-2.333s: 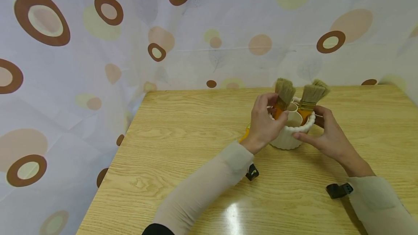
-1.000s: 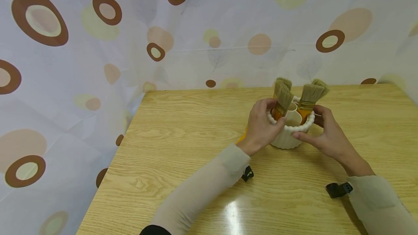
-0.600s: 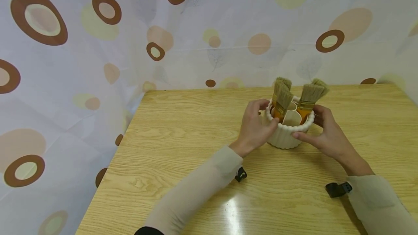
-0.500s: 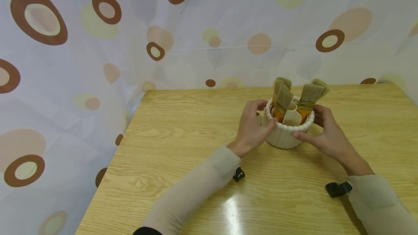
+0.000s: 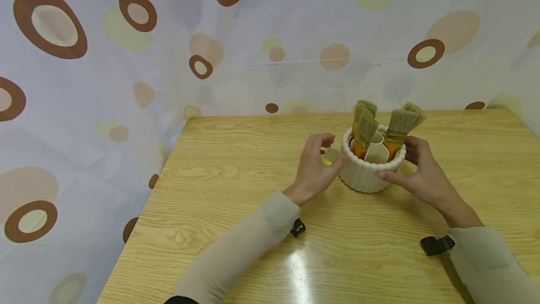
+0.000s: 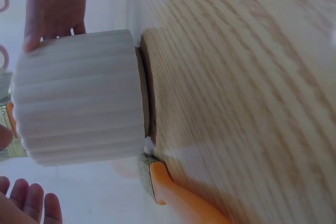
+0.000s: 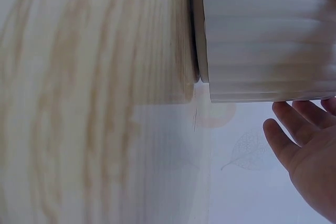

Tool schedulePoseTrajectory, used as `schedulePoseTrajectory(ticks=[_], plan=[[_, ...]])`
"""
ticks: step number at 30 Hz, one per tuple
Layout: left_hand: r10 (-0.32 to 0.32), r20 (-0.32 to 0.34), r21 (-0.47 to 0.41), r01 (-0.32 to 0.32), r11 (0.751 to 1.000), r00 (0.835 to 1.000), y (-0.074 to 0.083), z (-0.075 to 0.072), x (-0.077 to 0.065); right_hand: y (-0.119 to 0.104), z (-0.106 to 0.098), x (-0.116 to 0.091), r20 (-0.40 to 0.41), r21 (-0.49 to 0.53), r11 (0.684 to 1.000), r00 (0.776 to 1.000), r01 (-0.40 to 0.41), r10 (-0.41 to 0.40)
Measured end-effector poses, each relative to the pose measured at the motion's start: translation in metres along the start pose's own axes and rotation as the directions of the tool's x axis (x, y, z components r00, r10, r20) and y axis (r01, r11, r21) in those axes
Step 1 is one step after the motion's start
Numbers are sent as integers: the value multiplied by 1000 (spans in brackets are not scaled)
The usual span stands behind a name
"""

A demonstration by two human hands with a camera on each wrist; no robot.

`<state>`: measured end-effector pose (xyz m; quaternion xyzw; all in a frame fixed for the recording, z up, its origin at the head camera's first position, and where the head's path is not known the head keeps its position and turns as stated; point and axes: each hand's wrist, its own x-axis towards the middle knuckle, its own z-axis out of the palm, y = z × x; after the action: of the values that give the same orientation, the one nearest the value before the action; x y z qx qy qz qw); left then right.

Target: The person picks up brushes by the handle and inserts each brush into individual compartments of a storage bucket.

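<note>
In the head view a ribbed white brush holder (image 5: 366, 177) with inner compartments stands upright on the table. Two paintbrushes (image 5: 365, 125) lean at its left side, bristles up, and more paintbrushes (image 5: 401, 123) stand at its right. My right hand (image 5: 430, 186) holds the holder's right side, thumb in front and fingers behind. Just left of the holder, my left hand (image 5: 314, 170) has loosely bent fingers and nothing in them. Beyond it lies another paintbrush (image 5: 330, 155), mostly hidden by the hand; the left wrist view shows its orange handle (image 6: 184, 199) on the tabletop.
The wooden table (image 5: 236, 154) reaches back to a patterned cloth (image 5: 295, 22) hanging behind and along the left. Small black devices sit at both wrists, one by the left cuff (image 5: 297, 227) and one by the right (image 5: 438, 246).
My left hand has let go of a paintbrush, which now leans in the holder's left side, and has drawn back leftward. The right hand has stayed on the holder.
</note>
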<state>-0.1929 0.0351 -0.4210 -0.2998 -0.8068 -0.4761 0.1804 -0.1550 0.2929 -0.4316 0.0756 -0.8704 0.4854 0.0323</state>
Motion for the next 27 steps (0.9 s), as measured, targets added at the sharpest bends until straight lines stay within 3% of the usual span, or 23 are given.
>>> schedulePoseTrajectory(ticks=[6, 27], plan=[[9, -4, 13, -9, 1000, 1000, -4, -3, -1, -2, -1, -1, 8, -5, 1000, 1000, -9, 9], [-66, 30, 22, 66, 998, 997, -11, -9, -11, -1, 0, -1, -2, -6, 1000, 1000, -5, 5]])
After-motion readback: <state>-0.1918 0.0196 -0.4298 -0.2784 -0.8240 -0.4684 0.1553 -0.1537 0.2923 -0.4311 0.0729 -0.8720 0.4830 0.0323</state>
